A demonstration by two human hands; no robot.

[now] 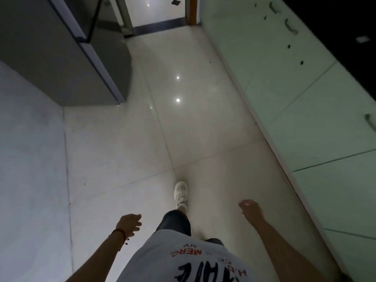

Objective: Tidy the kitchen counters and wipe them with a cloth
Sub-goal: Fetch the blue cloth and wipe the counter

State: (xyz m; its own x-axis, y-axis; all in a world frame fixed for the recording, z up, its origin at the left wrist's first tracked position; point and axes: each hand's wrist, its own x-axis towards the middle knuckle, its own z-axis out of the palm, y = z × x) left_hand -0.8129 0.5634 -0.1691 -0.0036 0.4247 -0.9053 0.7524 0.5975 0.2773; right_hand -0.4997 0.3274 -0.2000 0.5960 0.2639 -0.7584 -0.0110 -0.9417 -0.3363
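I look straight down at a pale tiled kitchen floor (126, 151). My left hand (130, 223) hangs low at the bottom centre-left, fingers loosely curled and holding nothing, with a red thread on its wrist. My right hand (251, 208) hangs further right, also with nothing in it, fingers slightly apart. The dark counter top (345, 35) runs along the upper right edge above pale green cabinet fronts (305, 110). No cloth is in view.
A grey refrigerator (67, 58) stands at the upper left beside a white wall (28, 159). A doorway (160, 13) opens at the top centre. One white shoe (181, 193) is planted forward on the floor between fridge and cabinets.
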